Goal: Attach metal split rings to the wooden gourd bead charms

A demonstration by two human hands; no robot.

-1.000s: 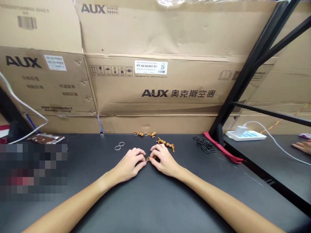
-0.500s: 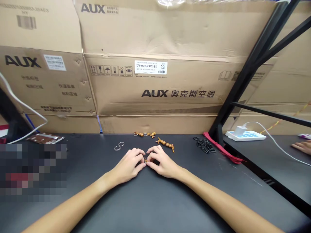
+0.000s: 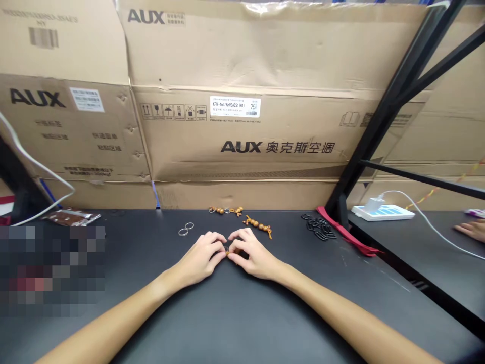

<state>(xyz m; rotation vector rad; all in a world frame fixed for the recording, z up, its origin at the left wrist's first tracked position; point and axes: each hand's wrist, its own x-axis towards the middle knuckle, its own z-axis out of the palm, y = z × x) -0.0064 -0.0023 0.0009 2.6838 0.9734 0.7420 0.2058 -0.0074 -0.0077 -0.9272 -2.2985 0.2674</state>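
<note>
My left hand (image 3: 201,256) and my right hand (image 3: 253,256) meet low over the black table, fingertips almost touching. Between them shows a bit of orange cord (image 3: 227,253) with a thin metal ring (image 3: 226,248) at it. My left fingers pinch at the ring, partly hiding it. Wooden beads on the cord are mostly covered by the curled fingers of my right hand. Beyond the hands lies a beaded cord (image 3: 259,224); a second beaded strand (image 3: 220,210), with rings on it, rests near the cardboard. Two loose metal rings (image 3: 186,229) lie to the left.
Several black clips or links (image 3: 320,227) are heaped at the right, beside a red strap (image 3: 350,237) and a black metal frame (image 3: 343,202). Cardboard (image 3: 242,194) walls off the back. A power strip (image 3: 394,212) and another person's hand (image 3: 472,228) are far right.
My fingers have shifted slightly at the pinch. The ring now shows just above the orange cord, and more of the beads shows inside my right hand.
</note>
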